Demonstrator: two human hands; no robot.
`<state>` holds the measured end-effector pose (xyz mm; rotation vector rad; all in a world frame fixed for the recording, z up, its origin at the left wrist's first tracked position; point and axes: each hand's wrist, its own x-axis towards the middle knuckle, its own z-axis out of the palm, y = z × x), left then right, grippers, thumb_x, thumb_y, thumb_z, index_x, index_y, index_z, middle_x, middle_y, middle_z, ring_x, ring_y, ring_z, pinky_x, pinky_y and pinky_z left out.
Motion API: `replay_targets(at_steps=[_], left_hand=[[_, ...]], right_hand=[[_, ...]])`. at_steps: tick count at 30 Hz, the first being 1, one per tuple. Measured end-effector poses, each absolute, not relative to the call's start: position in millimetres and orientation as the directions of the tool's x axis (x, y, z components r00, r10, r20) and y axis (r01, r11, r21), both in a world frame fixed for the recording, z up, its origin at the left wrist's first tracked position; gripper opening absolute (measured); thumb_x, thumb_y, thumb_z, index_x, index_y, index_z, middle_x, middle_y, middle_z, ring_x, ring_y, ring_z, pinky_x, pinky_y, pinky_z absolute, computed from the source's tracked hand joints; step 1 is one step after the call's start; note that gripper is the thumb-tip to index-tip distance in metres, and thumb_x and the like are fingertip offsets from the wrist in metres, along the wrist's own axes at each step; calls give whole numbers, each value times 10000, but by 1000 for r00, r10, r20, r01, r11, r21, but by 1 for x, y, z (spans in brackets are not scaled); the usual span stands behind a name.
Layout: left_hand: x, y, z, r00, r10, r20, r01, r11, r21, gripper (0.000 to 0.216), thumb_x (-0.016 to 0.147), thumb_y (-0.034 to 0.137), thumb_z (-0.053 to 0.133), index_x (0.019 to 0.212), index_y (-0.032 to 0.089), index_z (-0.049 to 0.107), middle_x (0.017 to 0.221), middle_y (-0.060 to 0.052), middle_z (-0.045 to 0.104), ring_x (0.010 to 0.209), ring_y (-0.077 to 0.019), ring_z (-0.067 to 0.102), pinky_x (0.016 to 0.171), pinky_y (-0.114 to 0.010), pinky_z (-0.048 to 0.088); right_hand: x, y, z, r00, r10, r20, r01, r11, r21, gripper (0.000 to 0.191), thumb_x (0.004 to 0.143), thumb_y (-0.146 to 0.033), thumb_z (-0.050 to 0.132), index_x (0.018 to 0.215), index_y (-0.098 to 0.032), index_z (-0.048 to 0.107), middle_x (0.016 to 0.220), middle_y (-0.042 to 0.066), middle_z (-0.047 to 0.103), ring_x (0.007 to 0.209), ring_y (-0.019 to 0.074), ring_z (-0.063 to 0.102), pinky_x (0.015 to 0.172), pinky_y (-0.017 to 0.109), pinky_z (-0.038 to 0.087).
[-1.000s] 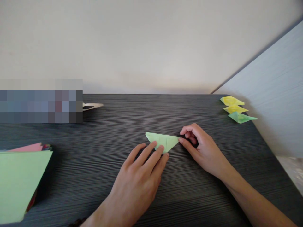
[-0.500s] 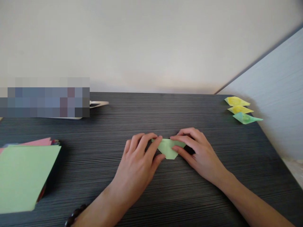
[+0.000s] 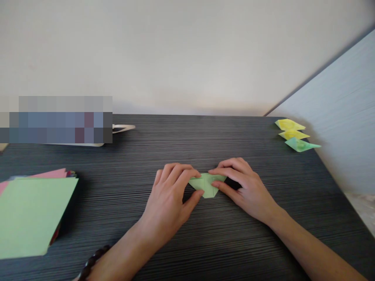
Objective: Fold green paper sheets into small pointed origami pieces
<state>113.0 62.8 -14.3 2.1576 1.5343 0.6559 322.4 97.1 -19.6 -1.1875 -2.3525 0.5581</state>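
A dark, finely ribbed desk (image 3: 187, 136) runs up to a plain pale wall (image 3: 175, 58), with a light grey panel (image 3: 345, 117) closing it in on the right. Near the middle of the desk, just in front of me, lies the small green paper (image 3: 208, 185), already folded to a blunt point toward me. My left hand (image 3: 168, 199) is curled almost closed on its left corner, fingertips (image 3: 196, 175) on top and thumb tucked at the lower edge. My right hand (image 3: 249, 191) mirrors it on the right corner, forefinger along the top edge and thumb below. Both hands pinch the paper down flat against the desk. I judge this to be the setting of a crease: the two corners are drawn in toward the middle and pressed. A further fold would call for the edges to meet squarely and the paper not to slip under my fingers. Well off to the left sits a stack (image 3: 32, 214) of coloured sheets, green on top. By the panel at far right lie three folded pieces (image 3: 293, 135), two yellow and one green. A beaded bracelet (image 3: 92, 263) shows on my left wrist.
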Motion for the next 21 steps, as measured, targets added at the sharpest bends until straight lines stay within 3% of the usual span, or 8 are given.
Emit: replay_targets(at_steps=[6, 10, 17, 21], left_hand=[[111, 64, -12, 264, 951, 162, 702, -304, 644, 82, 858, 162, 558, 876, 207, 624, 997, -36, 584, 955, -199, 485, 843, -395, 402], [107, 68, -13, 299, 934, 194, 672, -350, 653, 96, 882, 176, 548, 864, 201, 639, 894, -33, 605, 910, -190, 468, 829, -380, 427], [101, 71, -17, 390, 898, 202, 684, -430, 590, 138, 909, 153, 500, 888, 192, 631, 928, -40, 602, 911, -188, 460, 824, -375, 432], [99, 72, -16, 473, 857, 204, 691, -504, 518, 145, 923, 159, 476, 923, 182, 619, 919, -35, 624, 923, -196, 467, 840, -390, 430]], right_hand=[[318, 95, -21, -546, 775, 318, 629, 630, -456, 97, 853, -286, 611, 925, -266, 674, 912, 20, 612, 858, 169, 522, 758, 344, 383], [319, 97, -21, -579, 757, 303, 618, 650, -441, 113, 866, -302, 594, 934, -275, 680, 891, 18, 631, 840, 163, 532, 747, 340, 374], [324, 100, -22, -628, 746, 222, 589, 642, -492, 181, 885, -316, 564, 1028, -266, 662, 920, 37, 634, 849, 171, 538, 750, 343, 392], [324, 101, -21, -641, 742, 198, 576, 635, -515, 159, 868, -332, 587, 977, -244, 662, 893, 27, 629, 819, 158, 546, 737, 328, 400]])
